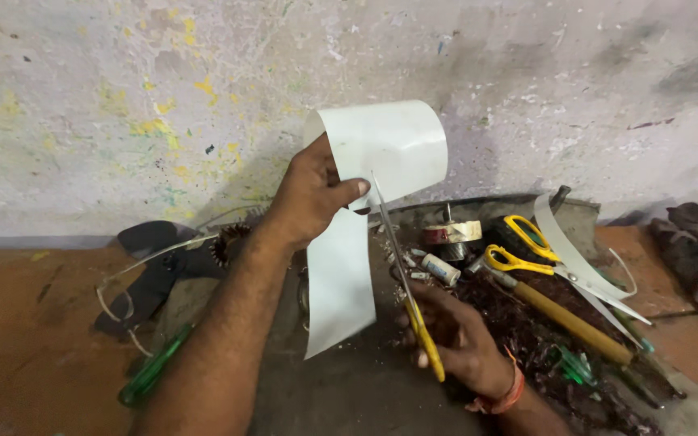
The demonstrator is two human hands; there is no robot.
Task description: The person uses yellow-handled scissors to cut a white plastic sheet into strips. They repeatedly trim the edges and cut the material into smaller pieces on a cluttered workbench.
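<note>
White plastic sheet [365, 210] curls upright, pinched in left hand [309, 198] above the cluttered tray [341, 387]. Right hand [458, 335] grips yellow-handled scissors [405, 282], blades touching the sheet edge (second pair of scissors [551, 262] lies nearby).

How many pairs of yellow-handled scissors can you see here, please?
2. One pair of scissors is in the right hand, blades against the white sheet held by the left hand. A second pair lies on the cluttered tray; clutter may hide more.
</note>
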